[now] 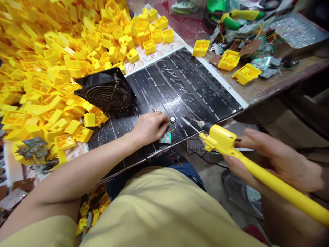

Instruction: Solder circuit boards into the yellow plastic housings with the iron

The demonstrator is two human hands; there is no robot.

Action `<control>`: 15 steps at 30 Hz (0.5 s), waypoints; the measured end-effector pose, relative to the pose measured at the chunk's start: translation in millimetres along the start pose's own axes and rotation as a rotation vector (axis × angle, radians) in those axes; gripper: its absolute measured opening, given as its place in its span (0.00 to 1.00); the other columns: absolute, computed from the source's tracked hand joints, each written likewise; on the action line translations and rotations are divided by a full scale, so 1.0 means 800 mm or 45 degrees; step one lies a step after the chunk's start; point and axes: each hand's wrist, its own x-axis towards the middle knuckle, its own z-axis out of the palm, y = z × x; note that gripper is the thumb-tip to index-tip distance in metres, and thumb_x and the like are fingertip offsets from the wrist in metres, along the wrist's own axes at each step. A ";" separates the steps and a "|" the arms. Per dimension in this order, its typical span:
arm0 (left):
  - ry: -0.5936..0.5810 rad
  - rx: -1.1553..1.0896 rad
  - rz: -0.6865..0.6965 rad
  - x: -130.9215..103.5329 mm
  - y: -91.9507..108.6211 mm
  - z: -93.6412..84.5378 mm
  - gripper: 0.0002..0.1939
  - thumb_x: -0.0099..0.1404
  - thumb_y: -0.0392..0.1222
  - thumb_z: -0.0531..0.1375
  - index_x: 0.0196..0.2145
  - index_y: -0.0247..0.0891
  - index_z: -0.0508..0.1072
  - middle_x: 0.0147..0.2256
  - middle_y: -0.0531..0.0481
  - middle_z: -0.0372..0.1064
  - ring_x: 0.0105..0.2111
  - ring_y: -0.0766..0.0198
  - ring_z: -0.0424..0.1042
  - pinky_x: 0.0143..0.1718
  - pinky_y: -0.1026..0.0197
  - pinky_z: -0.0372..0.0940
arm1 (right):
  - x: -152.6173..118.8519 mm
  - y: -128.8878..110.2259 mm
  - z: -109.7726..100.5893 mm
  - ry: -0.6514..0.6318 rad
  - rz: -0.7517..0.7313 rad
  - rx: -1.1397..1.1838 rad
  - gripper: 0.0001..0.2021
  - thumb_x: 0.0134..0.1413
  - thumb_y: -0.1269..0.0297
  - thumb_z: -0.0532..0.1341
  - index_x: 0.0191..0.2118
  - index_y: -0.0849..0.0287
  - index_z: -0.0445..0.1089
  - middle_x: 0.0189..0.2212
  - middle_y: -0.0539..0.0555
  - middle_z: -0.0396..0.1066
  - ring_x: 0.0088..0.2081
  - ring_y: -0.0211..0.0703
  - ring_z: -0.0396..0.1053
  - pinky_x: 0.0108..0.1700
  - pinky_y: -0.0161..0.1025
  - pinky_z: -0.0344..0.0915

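Observation:
My left hand [151, 126] rests on the black mat [205, 92], its fingers pinched together beside a small round part [172, 119]. What lies between those fingertips is too small to make out. A thin yellow wire curves down from the round part toward a small green circuit board [166, 138] just below the hand. On the right, my right hand [272, 161] is wrapped round a yellow soldering tool [223, 139]. The tool's metal tip points left toward the round part, and the two are apart.
A black fan [109, 91] stands on the mat's left part. Yellow plastic housings [56, 68] are heaped at the left. Green-handled pliers [231, 21], circuit boards and a tray [299, 31] of small metal parts lie at the upper right.

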 end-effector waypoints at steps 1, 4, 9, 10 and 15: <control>0.007 0.015 0.014 0.000 -0.001 0.001 0.10 0.67 0.39 0.56 0.38 0.37 0.77 0.33 0.46 0.77 0.33 0.60 0.75 0.35 0.60 0.64 | 0.000 0.003 0.001 -0.015 -0.080 0.014 0.28 0.58 0.58 0.66 0.64 0.47 0.61 0.38 0.55 0.78 0.34 0.42 0.76 0.36 0.36 0.76; 0.034 0.064 0.053 -0.002 -0.003 0.003 0.09 0.66 0.38 0.55 0.38 0.37 0.76 0.32 0.46 0.77 0.33 0.59 0.75 0.34 0.60 0.65 | 0.001 0.008 0.000 -0.053 -0.247 0.012 0.28 0.61 0.60 0.64 0.65 0.50 0.59 0.38 0.56 0.78 0.35 0.43 0.77 0.36 0.37 0.75; 0.265 0.200 0.277 -0.004 -0.006 0.009 0.10 0.68 0.38 0.53 0.34 0.36 0.74 0.33 0.46 0.76 0.30 0.61 0.74 0.31 0.61 0.67 | -0.003 -0.001 0.000 -0.042 -0.249 -0.007 0.32 0.53 0.69 0.70 0.63 0.55 0.63 0.36 0.55 0.78 0.33 0.41 0.76 0.36 0.34 0.75; 0.335 0.226 0.340 -0.004 -0.007 0.010 0.10 0.67 0.37 0.53 0.33 0.36 0.73 0.35 0.46 0.76 0.32 0.61 0.75 0.32 0.62 0.67 | -0.004 -0.003 0.001 -0.034 -0.234 0.016 0.32 0.50 0.72 0.71 0.61 0.56 0.65 0.36 0.54 0.78 0.34 0.40 0.76 0.37 0.34 0.75; 0.538 0.245 0.563 0.003 -0.009 0.016 0.06 0.63 0.33 0.55 0.28 0.36 0.70 0.40 0.45 0.78 0.36 0.62 0.75 0.37 0.62 0.71 | 0.001 -0.005 0.007 -0.039 -0.375 0.110 0.21 0.49 0.73 0.71 0.50 0.64 0.69 0.31 0.55 0.77 0.33 0.40 0.76 0.37 0.34 0.76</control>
